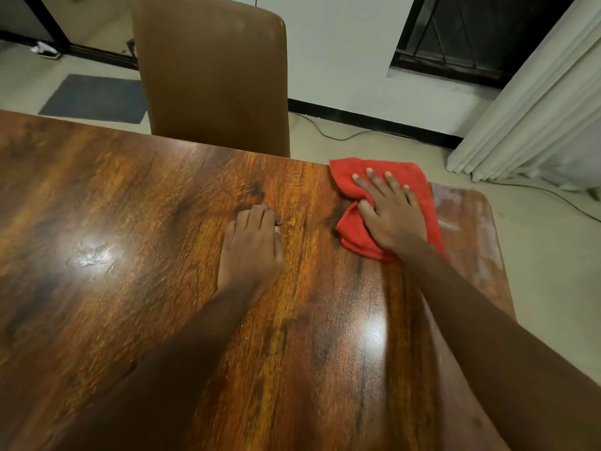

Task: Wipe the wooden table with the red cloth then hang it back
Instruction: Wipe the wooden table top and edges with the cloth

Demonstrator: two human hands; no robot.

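The glossy wooden table (136, 222) fills most of the view. A red cloth (413, 180) lies bunched near its far right corner, close to the far edge. My right hand (390, 213) presses flat on the cloth, fingers spread, thumb tucked into a fold. My left hand (252, 245) rests on the bare wood to the left of the cloth, fingers curled under, holding nothing. A dusty, pale patch shows on the table's right end beyond the cloth.
A brown chair (214, 76) stands pushed against the table's far edge. A white curtain (536, 102) hangs at the right. Cables run along the floor by the wall. A grey mat (94, 97) lies on the floor at far left.
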